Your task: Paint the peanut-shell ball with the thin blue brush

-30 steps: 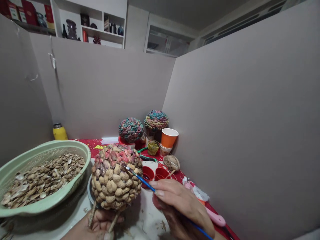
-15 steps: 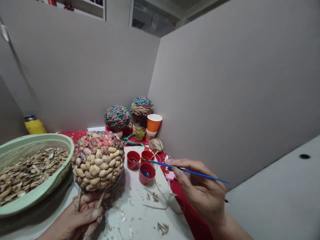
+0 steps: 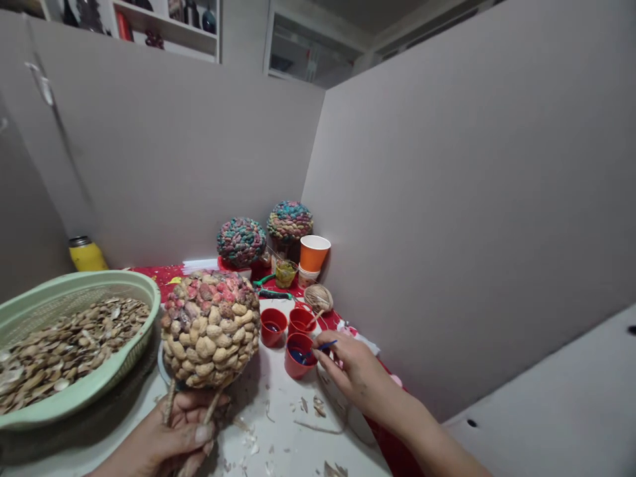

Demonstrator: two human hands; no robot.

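Note:
My left hand (image 3: 171, 437) is closed round the twine-wrapped stems under a ball of peanut shells (image 3: 211, 328), holding it upright over the table; the ball's top is painted red and pink, its lower part is bare. My right hand (image 3: 350, 371) pinches a thin blue paintbrush (image 3: 318, 349) whose tip dips into the nearest red paint cup (image 3: 298, 356), which holds blue paint. Two more red cups (image 3: 273, 326) stand just behind it.
A green basket (image 3: 124, 361) of shell pieces sits at the left. At the back stand two painted shell balls (image 3: 242, 242), an orange paper cup (image 3: 313, 253), a jar of yellowish liquid (image 3: 285, 273), a twine ball (image 3: 318, 297) and a yellow bottle (image 3: 87, 255). Grey partition walls close in the table.
My right hand has taken the brush away from the ball, swung it right, then brought its tip down into the cup of blue paint. The ball stays in my left hand.

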